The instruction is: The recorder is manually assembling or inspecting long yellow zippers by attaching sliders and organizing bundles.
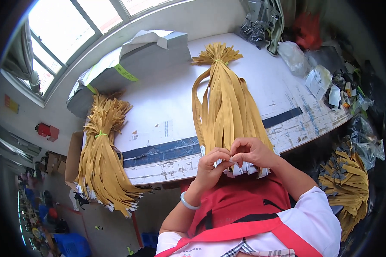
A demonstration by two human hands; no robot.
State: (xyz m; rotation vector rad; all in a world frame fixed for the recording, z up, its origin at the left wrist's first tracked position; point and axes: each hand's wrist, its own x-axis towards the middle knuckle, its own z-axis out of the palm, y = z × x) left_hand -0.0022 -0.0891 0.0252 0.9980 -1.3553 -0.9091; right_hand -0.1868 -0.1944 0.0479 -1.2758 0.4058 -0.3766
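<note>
A large bundle of long mustard strips (227, 103), which look like zipper tapes, lies across the table toward me. A thin yellow-green tie gathers it near its far end, and its near ends are white-tipped at the table's edge. Over these ends my left hand (212, 165) and my right hand (251, 152) meet, both closed in a pinch. Between their fingertips shows a small whitish piece (232, 160); whether it belongs to a strip I cannot tell. To the left, a second tied bundle of mustard strips (101, 158) hangs over the table edge.
Dark tape bands (158, 152) run along the worn white table (167, 94). A long grey stack (154, 55) stands by the window. Plastic bags (294, 58) and scraps crowd the right side, above another mustard bundle (347, 188). A blue bin (73, 245) is lower left.
</note>
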